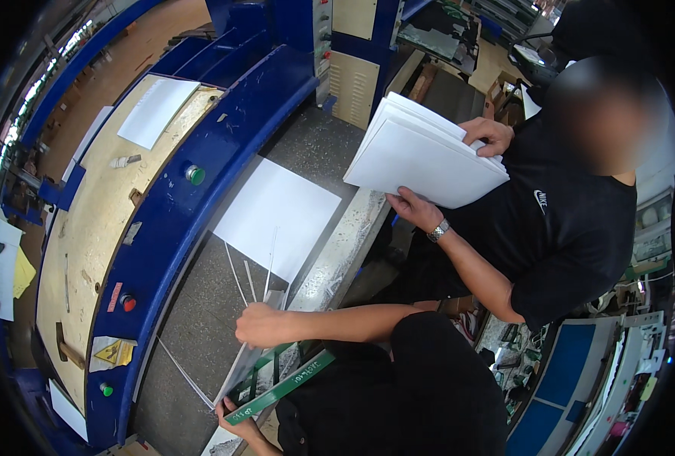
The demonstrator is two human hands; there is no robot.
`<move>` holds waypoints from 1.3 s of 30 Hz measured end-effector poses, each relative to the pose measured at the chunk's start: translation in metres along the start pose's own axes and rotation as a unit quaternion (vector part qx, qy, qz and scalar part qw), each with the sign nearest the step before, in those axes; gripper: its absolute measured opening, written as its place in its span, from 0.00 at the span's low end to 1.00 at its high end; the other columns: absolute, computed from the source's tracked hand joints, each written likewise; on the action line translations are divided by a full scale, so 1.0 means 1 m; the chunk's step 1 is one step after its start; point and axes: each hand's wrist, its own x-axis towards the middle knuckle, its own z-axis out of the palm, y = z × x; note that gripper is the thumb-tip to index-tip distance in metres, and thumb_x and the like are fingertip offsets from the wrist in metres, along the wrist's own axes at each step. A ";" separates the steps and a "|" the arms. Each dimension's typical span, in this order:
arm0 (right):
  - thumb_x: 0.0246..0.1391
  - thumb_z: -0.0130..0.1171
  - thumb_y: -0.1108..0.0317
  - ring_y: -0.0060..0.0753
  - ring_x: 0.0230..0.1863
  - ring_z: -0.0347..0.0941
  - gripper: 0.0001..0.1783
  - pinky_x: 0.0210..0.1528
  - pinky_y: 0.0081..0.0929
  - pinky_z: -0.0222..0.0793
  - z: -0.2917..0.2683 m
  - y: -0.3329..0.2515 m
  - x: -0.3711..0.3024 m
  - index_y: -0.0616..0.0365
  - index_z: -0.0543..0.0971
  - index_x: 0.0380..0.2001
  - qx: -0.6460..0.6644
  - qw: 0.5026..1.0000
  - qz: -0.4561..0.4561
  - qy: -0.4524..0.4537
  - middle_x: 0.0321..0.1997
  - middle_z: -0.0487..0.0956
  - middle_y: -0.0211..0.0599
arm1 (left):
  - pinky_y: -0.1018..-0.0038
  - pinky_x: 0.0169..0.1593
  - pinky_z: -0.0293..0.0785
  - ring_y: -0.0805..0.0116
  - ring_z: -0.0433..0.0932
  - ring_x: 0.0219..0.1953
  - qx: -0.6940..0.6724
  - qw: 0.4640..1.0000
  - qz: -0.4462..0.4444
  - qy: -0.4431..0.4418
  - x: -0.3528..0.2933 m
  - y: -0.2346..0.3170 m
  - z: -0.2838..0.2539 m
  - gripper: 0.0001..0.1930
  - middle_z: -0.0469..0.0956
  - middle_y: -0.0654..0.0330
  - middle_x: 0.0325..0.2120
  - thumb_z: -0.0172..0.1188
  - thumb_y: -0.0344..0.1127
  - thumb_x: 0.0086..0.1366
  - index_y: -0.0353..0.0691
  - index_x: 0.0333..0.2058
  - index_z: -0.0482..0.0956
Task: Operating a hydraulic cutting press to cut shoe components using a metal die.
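My right hand (265, 325) is closed in a fist over the upper end of a green cutting die (288, 380), an open metal frame with crossbars. Thin white strips (236, 273) fan out beyond the fist onto the grey bed (193, 304); they appear gripped in it. At the die's lower end my left hand (235, 420) curls its fingers around the corner. Close to that hand, another thin pale strip (185, 372) slants across the bed. A white sheet (280, 216) lies flat farther up, and the strips' far ends reach its near edge.
A blue press beam (193, 205) with buttons curves along the bed's left. On the right, a co-worker in black (550, 220) holds a stack of white sheets (421, 156) over the bed's pale edge rail (333, 247). Another white sheet (155, 112) rests on the machine top.
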 end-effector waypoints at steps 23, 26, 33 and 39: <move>0.59 0.64 0.61 0.54 0.34 0.82 0.14 0.37 0.38 0.75 -0.021 0.054 -0.109 0.61 0.85 0.39 0.312 0.796 0.258 0.450 0.31 0.83 0.51 | 0.67 0.41 0.73 0.65 0.77 0.33 -0.006 0.994 -0.043 -0.096 0.001 0.000 0.008 0.24 0.82 0.54 0.30 0.47 0.46 0.77 0.26 0.41 0.80; 0.59 0.64 0.61 0.53 0.34 0.83 0.14 0.36 0.38 0.75 -0.016 0.060 -0.119 0.62 0.85 0.39 0.320 0.777 0.261 0.475 0.31 0.83 0.52 | 0.66 0.39 0.72 0.64 0.76 0.30 -0.027 0.992 -0.016 -0.123 0.003 0.002 0.010 0.25 0.80 0.53 0.26 0.45 0.45 0.78 0.25 0.36 0.80; 0.60 0.63 0.60 0.52 0.33 0.83 0.15 0.35 0.37 0.75 -0.014 0.063 -0.136 0.63 0.85 0.38 0.296 0.785 0.287 0.462 0.30 0.83 0.52 | 0.66 0.37 0.72 0.66 0.75 0.29 -0.025 0.993 -0.011 -0.119 0.007 -0.005 0.017 0.26 0.80 0.55 0.24 0.45 0.46 0.78 0.25 0.35 0.79; 0.60 0.63 0.60 0.52 0.34 0.83 0.15 0.35 0.37 0.75 -0.011 0.065 -0.133 0.62 0.85 0.38 0.304 0.782 0.288 0.461 0.31 0.83 0.52 | 0.69 0.34 0.71 0.69 0.75 0.28 -0.058 0.989 -0.034 -0.132 0.012 -0.023 0.021 0.25 0.79 0.57 0.24 0.45 0.45 0.78 0.26 0.35 0.79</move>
